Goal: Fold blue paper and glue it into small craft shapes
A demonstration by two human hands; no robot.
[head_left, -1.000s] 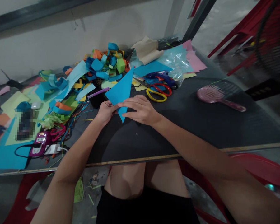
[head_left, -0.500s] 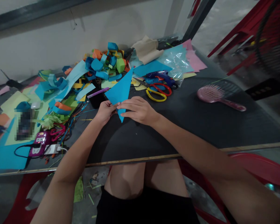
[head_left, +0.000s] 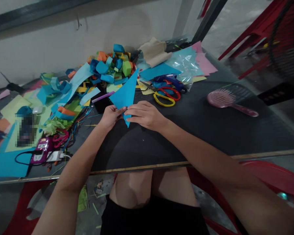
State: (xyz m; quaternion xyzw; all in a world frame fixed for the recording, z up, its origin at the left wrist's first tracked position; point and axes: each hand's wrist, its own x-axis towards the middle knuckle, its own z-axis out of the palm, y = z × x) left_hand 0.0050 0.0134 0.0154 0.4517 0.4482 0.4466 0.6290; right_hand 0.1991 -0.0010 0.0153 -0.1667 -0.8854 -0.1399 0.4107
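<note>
A blue sheet of paper, pointed at its top and bottom, is held up over the dark table between my two hands. My left hand pinches its left edge, thumb in front and the other fingers partly hidden behind. From the other side, my right hand grips the lower part with thumb and fingers closed on it. A purple pen-like stick lies just beyond my left hand, on a black box-like thing. Scissors with red and yellow handles rest beyond my right hand.
Folded paper pieces are heaped at the back. A blue glue gun lies behind the scissors, near a plastic bag. A pink hairbrush is at the right. Paper scraps, a purple device and a white plug crowd the left.
The blue paper has tilted and curved slightly, its top and left corners shifting a little left. Both hands keep their grip almost in place.
</note>
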